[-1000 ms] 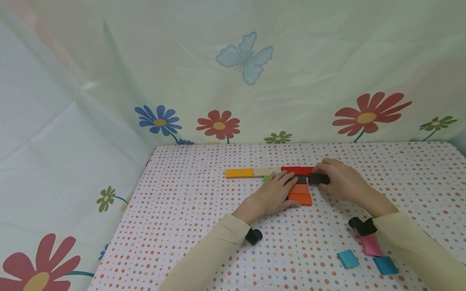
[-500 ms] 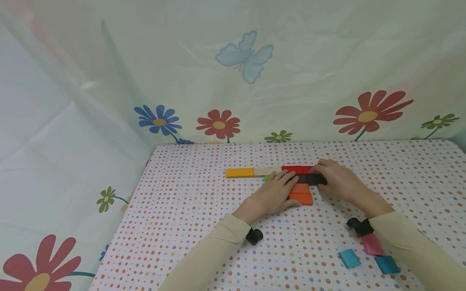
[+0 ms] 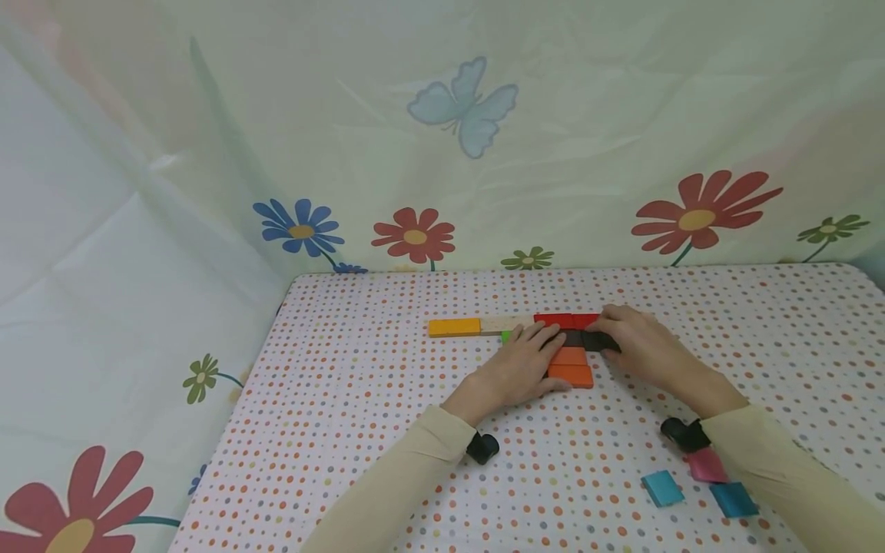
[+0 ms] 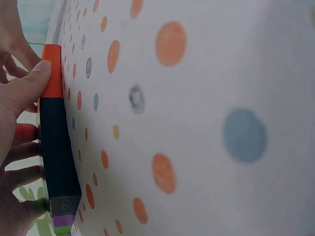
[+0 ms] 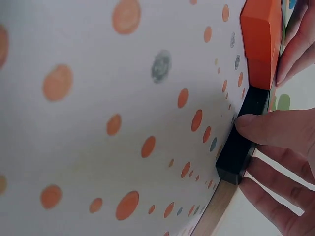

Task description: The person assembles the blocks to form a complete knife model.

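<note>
My right hand (image 3: 643, 346) pinches a black block (image 5: 238, 150) between thumb and fingers at the right end of the dark row. In the head view this block abuts a dark grey block (image 3: 572, 338), just in front of two red blocks (image 3: 553, 319). The left hand (image 3: 515, 372) lies with spread fingers over the left part of the layout, hiding several blocks. Its thumb touches the end of an orange block (image 4: 53, 73), beside a long black block (image 4: 56, 142). Orange blocks (image 3: 570, 375) lie stacked in rows nearer me. A bit of green block (image 3: 506, 336) shows by the left fingers.
A yellow block (image 3: 454, 328) and a plain wood block (image 3: 507, 325) extend the back row leftward. Near the right forearm lie a light blue block (image 3: 662, 488), a pink block (image 3: 707, 465) and a darker blue block (image 3: 734, 500). A dotted cloth (image 3: 332, 399) covers the table.
My right hand has shifted slightly left, closing the small gap between the black block and the dark grey one. The left hand has stayed in place.
</note>
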A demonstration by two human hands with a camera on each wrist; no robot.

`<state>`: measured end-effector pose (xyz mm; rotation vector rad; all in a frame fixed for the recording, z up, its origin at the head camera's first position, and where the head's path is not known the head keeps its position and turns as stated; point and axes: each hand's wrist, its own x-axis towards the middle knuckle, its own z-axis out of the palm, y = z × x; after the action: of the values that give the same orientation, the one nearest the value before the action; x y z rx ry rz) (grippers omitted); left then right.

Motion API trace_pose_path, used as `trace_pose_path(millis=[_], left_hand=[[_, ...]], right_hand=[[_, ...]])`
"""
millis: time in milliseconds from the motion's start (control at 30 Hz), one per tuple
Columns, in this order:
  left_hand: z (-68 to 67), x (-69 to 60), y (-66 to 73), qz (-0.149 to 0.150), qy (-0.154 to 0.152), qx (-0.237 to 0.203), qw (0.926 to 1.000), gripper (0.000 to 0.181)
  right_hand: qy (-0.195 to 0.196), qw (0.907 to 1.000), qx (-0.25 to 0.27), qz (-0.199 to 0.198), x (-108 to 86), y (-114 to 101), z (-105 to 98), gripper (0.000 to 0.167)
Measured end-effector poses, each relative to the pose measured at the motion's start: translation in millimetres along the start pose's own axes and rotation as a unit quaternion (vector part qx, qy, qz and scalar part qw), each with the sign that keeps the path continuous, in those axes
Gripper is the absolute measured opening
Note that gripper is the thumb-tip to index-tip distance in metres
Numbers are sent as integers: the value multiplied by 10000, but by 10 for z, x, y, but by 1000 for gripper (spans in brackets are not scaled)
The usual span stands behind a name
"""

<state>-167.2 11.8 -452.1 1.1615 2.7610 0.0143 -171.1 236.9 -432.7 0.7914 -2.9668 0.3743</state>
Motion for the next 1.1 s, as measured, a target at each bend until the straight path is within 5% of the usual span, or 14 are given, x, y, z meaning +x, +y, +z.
trace_pose_path(millis=[567,800,1100], left_hand=[[-10,-23,-19,56,60,-91,9999,75],[-14,-44,-41,110,156,-155,9997,74],[-24,-37,-15,121,102,-190,9997,75]], right_hand=[[439,9986,-47,-301,-138,21,-98,32],[-691,9965,369,303,-394,54,-290,25],[-1922,9735,719,1013,-1006,216,-237,36]])
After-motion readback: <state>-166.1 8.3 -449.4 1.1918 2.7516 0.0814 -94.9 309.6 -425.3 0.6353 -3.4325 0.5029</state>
